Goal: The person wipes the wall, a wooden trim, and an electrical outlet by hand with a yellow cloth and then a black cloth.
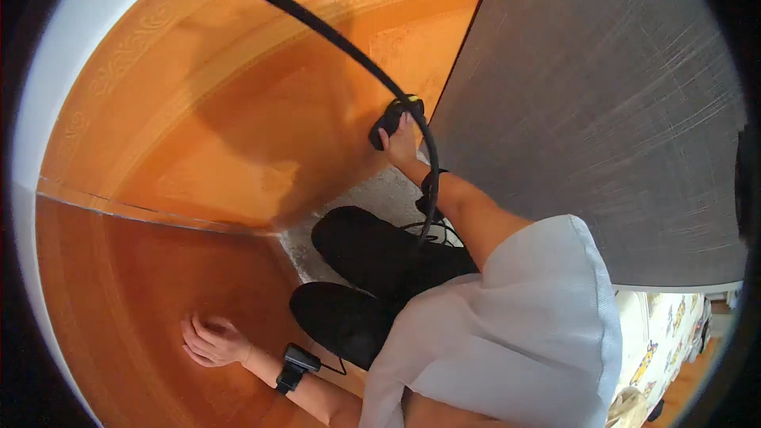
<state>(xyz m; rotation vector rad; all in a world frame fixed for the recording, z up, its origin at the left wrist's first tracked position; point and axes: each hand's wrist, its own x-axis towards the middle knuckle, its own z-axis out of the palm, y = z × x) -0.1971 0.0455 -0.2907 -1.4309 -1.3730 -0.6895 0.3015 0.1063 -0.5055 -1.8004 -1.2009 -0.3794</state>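
My right hand grips a black hand-held tool with a yellow accent. It is low against the orange panelled wall, near the edge of a large grey panel. The hand partly covers the tool, so its exact kind cannot be told. My left hand is at the darker orange side panel, fingers loosely curled and nothing visible in them. Whether it touches that panel is unclear. Both wrists wear black straps; the left one carries a small black device.
A thick black cable crosses the view in front of my right arm. Thinner cables lie beside my bent, black-clad knees. Grey speckled floor shows in the corner. Patterned cloth is at lower right.
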